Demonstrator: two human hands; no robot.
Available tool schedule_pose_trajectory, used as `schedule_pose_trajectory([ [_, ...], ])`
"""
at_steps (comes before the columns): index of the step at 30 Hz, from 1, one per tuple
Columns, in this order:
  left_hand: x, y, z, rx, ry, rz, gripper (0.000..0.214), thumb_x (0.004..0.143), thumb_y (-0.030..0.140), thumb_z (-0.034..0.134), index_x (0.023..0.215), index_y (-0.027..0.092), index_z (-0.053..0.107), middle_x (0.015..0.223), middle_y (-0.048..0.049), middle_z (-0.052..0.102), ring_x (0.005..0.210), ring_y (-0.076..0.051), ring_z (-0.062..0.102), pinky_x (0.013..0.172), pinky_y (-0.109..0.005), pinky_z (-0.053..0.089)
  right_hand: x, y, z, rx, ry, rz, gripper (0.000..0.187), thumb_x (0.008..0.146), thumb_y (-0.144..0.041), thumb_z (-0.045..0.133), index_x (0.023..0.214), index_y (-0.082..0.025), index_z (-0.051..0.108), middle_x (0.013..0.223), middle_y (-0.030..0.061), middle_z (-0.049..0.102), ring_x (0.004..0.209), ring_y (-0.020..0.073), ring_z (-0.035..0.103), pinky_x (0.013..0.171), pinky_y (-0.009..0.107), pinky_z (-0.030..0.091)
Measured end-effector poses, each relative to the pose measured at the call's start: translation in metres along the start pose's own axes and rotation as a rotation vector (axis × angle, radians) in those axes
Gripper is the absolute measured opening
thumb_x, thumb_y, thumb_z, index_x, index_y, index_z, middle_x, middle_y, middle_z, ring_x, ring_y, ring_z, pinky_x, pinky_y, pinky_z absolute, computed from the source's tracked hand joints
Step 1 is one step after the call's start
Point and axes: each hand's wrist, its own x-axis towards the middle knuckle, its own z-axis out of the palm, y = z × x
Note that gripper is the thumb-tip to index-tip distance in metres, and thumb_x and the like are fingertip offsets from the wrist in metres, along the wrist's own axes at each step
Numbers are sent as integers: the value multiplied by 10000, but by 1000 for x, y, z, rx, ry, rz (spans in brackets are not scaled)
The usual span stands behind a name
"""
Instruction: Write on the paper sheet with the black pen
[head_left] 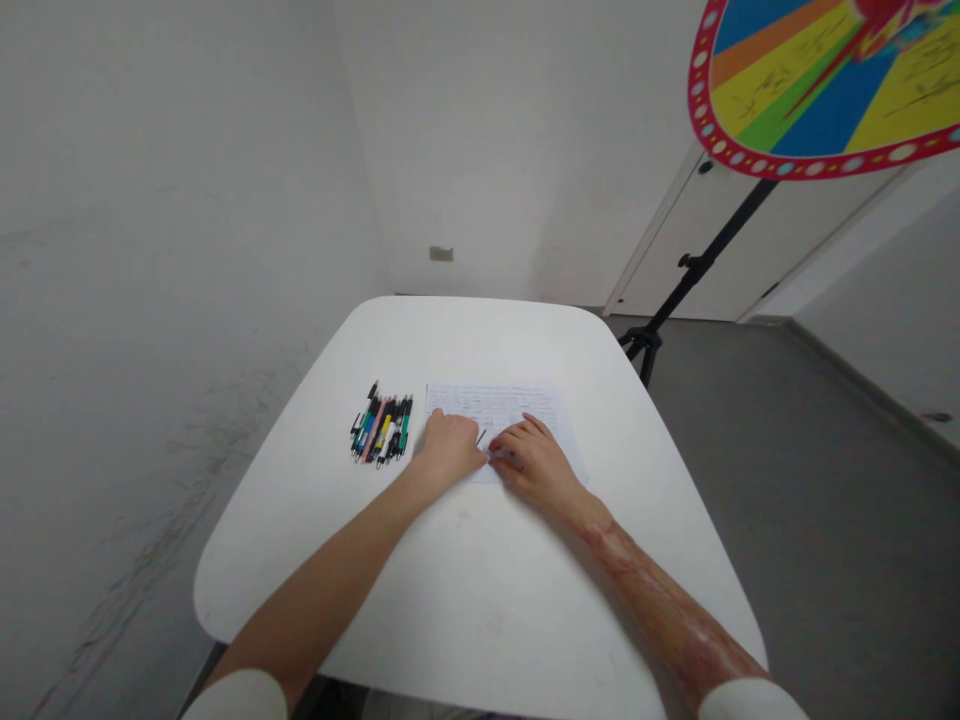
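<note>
Fingers on a handwritten paper sheet, left hand curled with its grip unclear, right hand lying flat, pens bundled left of the fingers, on the white counter

The left hand and right hand are covering the lower part of the handwritten sheet, whose lines are appearing too small to read. The picture's top and right edges are cutting off the prize wheel.
</note>
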Motion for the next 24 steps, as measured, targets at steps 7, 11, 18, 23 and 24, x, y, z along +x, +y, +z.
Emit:
schedule_pose_trajectory([
  [7,-9,-11,3,-38,168,9,164,974,286,697,975,185,826,956,-113,852,954,-305,801,918,-438,502,-3,4,5,191,265,26,110,990,-200,741,1022,-304,761,940,-4,808,943,249,730,1286,624,378],
  [11,-20,-30,15,-97,387,139,64,986,227,738,968,221,799,934,-45,848,924,-251,784,901,-409,484,-6,4,4,374,508,181,48,1002,-342,787,1023,-299,786,1003,24,825,943,258,733,1178,567,496],
  [18,-38,-57,48,-85,749,408,146,1143,237,615,1125,215,758,1006,-25,858,859,-196,748,801,-408,450,-11,2,15,504,624,291,77,972,-385,826,990,-311,820,984,20,843,941,257,758,1220,576,475],
  [23,-40,-60,54,-99,796,470,120,1135,212,630,1152,221,748,1050,-17,861,904,-186,749,809,-409,461,-12,2,19,534,630,294,53,962,-368,840,972,-318,829,965,10,855,914,252,766,1236,594,464],
  [24,-39,-60,54,-96,800,474,119,1133,212,632,1153,224,749,1044,-16,860,901,-186,748,805,-407,461,-12,3,19,541,639,296,52,960,-365,843,975,-317,831,969,12,856,921,252,765,1234,590,468],
])
